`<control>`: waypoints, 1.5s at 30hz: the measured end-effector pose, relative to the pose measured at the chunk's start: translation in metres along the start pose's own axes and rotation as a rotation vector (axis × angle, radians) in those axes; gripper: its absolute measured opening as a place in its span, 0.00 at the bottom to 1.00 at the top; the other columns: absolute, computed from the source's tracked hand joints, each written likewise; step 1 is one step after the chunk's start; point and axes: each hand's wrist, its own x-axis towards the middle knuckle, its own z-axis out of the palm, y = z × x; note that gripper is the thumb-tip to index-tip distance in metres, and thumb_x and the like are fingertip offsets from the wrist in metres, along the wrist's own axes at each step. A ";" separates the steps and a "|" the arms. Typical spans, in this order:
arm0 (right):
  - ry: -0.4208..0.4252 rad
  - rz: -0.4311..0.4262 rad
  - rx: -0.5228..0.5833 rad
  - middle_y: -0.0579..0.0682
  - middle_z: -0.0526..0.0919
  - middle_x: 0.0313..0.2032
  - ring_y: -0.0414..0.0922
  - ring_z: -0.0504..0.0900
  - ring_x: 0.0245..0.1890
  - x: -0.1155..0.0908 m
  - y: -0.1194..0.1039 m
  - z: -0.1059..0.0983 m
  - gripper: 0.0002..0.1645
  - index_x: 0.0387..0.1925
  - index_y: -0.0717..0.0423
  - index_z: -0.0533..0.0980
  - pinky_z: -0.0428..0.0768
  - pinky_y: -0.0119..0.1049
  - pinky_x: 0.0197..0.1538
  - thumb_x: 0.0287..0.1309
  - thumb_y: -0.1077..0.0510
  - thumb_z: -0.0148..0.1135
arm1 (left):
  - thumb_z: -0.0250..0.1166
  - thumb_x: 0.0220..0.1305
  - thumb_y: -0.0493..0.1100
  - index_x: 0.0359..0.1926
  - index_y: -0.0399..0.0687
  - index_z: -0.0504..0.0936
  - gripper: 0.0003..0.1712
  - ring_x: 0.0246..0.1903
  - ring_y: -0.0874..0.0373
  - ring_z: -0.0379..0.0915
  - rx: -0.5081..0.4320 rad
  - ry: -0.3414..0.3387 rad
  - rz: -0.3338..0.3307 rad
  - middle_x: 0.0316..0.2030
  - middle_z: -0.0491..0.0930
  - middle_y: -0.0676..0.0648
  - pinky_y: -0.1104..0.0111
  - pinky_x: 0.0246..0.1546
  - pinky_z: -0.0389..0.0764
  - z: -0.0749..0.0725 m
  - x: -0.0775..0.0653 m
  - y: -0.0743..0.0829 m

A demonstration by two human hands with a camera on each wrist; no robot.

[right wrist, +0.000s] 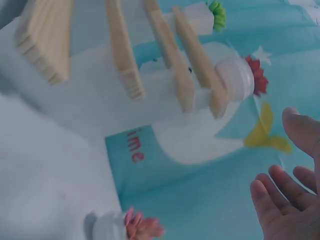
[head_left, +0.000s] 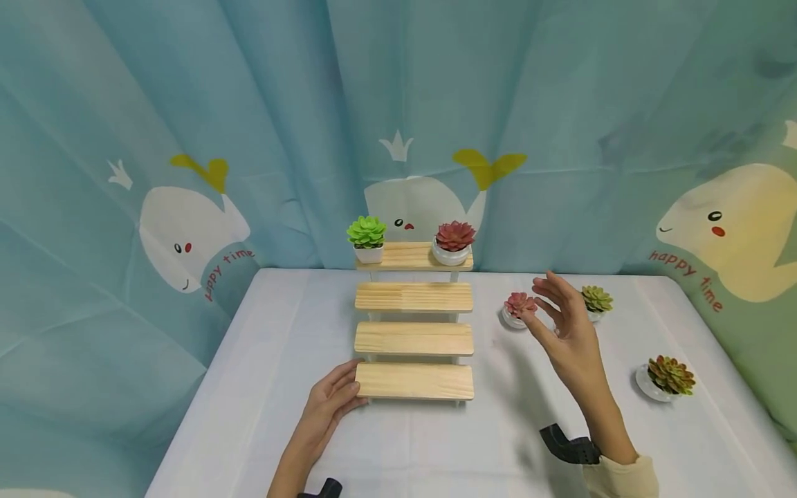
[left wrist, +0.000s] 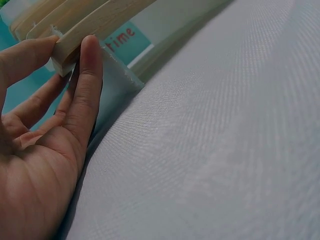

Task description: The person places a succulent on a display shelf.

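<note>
My left hand grips the left end of the lowest board of a four-step wooden plant stand. The left wrist view shows its fingers on either side of the board's end. My right hand is raised over the table, fingers apart and slightly bent, holding nothing. Nearest to it is a pink succulent in a white round pot, partly overlapped by the thumb in the head view. On the top step stand a bright green succulent at the left and a red succulent at the right.
Behind the right hand, a green succulent is partly hidden. Farther right, a reddish-green succulent in a white pot leans outward. A white cloth covers the table, and a blue whale-print curtain hangs behind it.
</note>
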 end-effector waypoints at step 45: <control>0.217 0.339 -0.328 0.62 0.70 0.71 0.54 0.67 0.71 -0.034 0.067 -0.036 0.48 0.77 0.58 0.62 0.64 0.17 0.74 0.59 0.69 0.73 | 0.65 0.73 0.40 0.76 0.36 0.63 0.36 0.58 0.58 0.81 0.005 0.009 0.014 0.69 0.72 0.35 0.69 0.59 0.87 0.003 -0.002 0.002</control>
